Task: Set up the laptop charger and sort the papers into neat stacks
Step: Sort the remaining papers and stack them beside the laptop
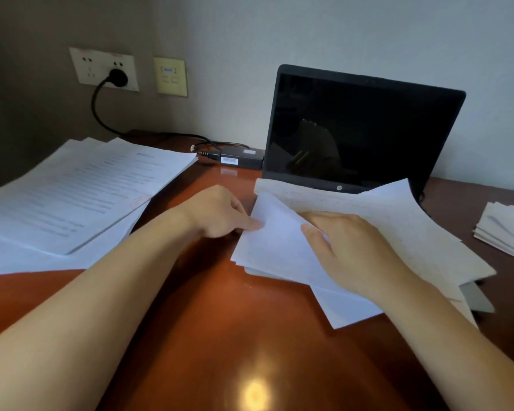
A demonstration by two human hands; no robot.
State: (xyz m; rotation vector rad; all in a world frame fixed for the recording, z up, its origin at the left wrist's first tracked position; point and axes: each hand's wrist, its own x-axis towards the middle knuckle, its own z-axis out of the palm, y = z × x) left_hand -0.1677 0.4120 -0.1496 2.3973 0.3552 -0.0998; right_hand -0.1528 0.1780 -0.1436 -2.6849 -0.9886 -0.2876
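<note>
Head view: on the table (214, 321), the right hand (353, 247) lies flat-fingered on loose sheets (279, 250) whose edge the left hand (217, 215) pinches; sorting seems unfinished. Behind, the charger (241, 158) beside the laptop (362, 129) is already plugged into the wall socket (104, 69).

Loose white paper sheets (273, 241) lie under the right hand (353, 247), atop the open black laptop (362, 129) standing behind it. A black rectangular charger brick (241, 160) sits behind the left hand (217, 212), printed white pages (80, 197) left of it.

Forearms are bare down to left hand (217, 212) and right hand (353, 247).
</note>
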